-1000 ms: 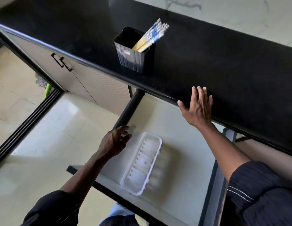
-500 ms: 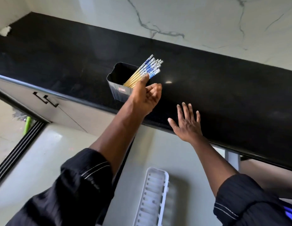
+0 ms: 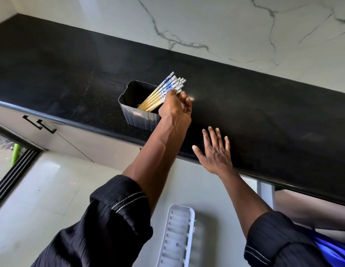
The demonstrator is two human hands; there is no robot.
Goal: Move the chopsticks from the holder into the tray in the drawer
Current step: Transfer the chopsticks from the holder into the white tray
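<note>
The left hand [image 3: 175, 106] wraps the chopsticks [image 3: 164, 91] in the holder [image 3: 139, 116]; squeeze all together, lift straight up; right hand [image 3: 216, 153] lies flat

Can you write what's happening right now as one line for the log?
step: grasp | left hand closing on chopsticks in holder | right hand flat on counter | tray empty
</note>
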